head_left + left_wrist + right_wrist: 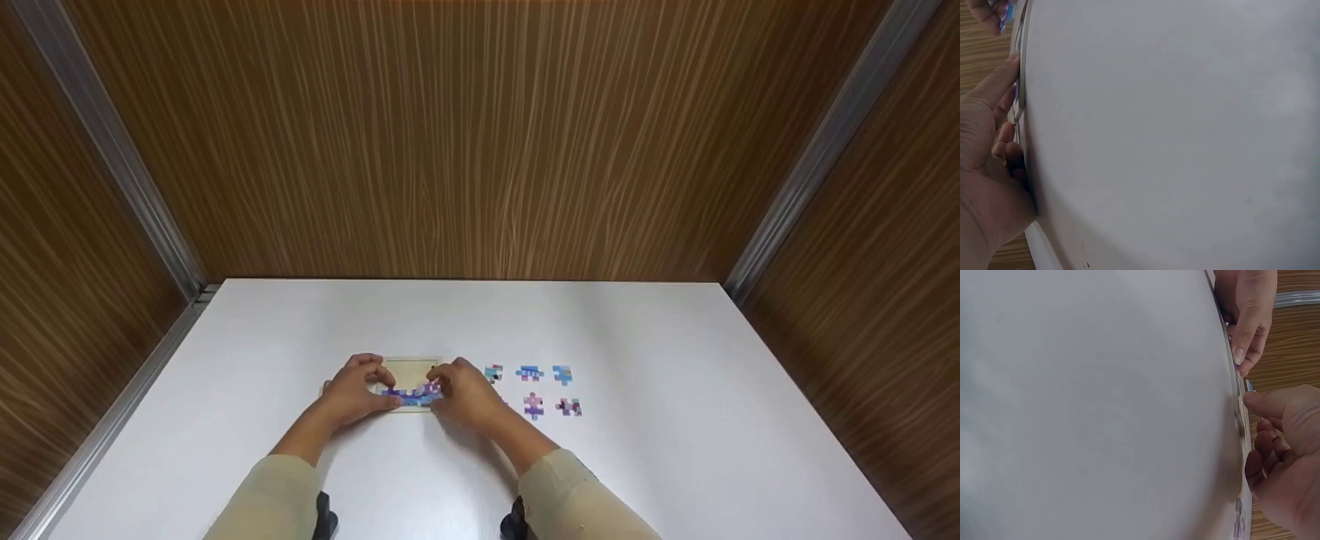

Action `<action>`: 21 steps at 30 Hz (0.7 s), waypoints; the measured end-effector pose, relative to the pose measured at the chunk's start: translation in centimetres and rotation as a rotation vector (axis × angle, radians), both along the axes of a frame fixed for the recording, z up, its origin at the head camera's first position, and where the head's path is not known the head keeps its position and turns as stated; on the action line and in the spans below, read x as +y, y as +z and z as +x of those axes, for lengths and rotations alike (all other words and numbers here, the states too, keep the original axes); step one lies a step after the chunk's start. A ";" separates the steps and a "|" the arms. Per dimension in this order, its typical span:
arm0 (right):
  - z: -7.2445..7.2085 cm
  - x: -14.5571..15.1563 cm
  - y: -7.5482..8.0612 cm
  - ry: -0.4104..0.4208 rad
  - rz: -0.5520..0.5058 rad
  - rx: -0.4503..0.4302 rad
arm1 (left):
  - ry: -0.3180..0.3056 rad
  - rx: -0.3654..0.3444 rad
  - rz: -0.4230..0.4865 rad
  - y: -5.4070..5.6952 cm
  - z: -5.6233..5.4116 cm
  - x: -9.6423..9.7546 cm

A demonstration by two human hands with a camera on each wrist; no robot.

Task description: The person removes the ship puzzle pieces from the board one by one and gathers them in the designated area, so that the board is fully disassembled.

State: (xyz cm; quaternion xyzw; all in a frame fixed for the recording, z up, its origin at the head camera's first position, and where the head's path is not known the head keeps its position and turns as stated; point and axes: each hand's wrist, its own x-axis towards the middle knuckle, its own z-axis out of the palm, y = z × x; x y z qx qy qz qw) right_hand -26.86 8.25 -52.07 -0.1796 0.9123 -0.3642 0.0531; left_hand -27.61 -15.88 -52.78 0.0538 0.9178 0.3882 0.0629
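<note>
A shallow wooden puzzle tray (409,369) lies on the white table, with purple and blue jigsaw pieces (409,398) along its near side. My left hand (352,390) grips the tray's left side, with thumb and forefinger tips at the pieces. In the left wrist view, the left thumb (1002,81) lies along the tray's edge. Over the tray's right part, my right hand (466,394) pinches a puzzle piece (430,388). That piece (1006,16) looks tilted in the left wrist view, and fingers partly hide it. The right hand (1292,444) is close beside the left.
Right of the tray, loose pieces lie in two rows, among them a blue one (562,374), a pink and purple one (533,406) and a dark-marked one (569,406). The right hand partly covers another. Wood-grain panels (465,150) wall the white table (675,420).
</note>
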 end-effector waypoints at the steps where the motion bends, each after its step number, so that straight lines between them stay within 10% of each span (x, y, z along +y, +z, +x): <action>1: 0.0 0.1 0.1 0.004 -0.001 0.007 | 0.000 -0.002 0.000 0.0 0.0 0.0; 21: 1.0 3.7 1.4 -0.051 -0.033 0.004 | 0.000 -0.019 -0.004 0.1 0.2 0.0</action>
